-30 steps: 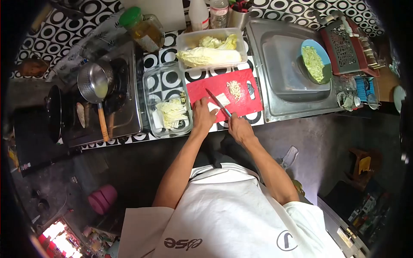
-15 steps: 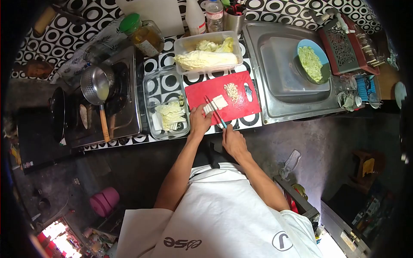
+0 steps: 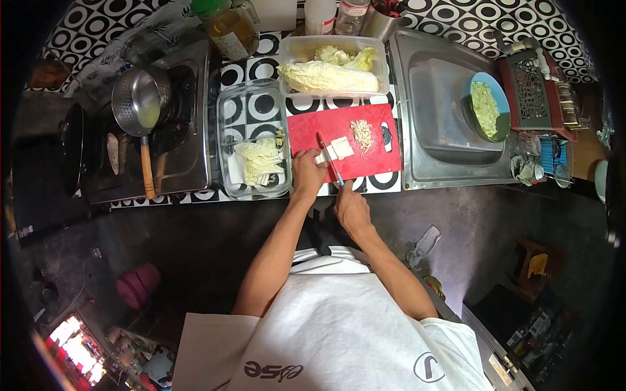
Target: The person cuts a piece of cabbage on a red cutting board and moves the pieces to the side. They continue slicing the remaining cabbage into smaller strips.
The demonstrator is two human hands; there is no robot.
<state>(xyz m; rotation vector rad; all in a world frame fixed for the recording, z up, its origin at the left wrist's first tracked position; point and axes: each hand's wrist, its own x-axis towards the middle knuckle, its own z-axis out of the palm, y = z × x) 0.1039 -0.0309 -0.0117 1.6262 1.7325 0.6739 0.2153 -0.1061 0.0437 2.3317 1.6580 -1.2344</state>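
Right hand at the counter edge, closed round the handle of a knife; blade runs up onto the red cutting board; left hand beside it, fingers curled down on a pale cabbage piece at the blade; shredded cabbage just beyond on the board; glass dish of cut leaves to the left; plastic tub with whole cabbage behind; sink right, blue bowl in it.
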